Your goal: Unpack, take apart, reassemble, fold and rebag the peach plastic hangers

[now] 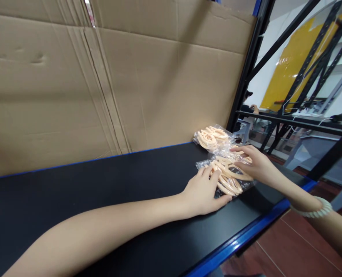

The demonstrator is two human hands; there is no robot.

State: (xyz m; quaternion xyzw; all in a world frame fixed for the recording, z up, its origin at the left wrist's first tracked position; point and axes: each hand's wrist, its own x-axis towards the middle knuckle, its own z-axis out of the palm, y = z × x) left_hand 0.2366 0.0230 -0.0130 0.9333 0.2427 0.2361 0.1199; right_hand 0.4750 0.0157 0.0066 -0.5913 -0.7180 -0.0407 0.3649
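Note:
Clear plastic bags of pale peach, looped, cord-like pieces lie at the right end of the black shelf. On the near bag (227, 181), my left hand (202, 192) has its fingers curled over the left side and its thumb along the front edge. My right hand (254, 163) reaches in from the right, thumb and fingers apart, touching the peach pieces at the near bag's far right side. Behind my hands, a second bag (213, 137) with coiled pieces rests near the cardboard. What exactly the pieces are I cannot tell.
A cardboard sheet (159, 84) stands along the shelf's back edge. The black shelf top (101, 188) has a blue front rail (231, 246). A black metal post (246, 73) rises at the right, with racks, a yellow panel (292, 65) and a partly hidden person (247, 105) beyond.

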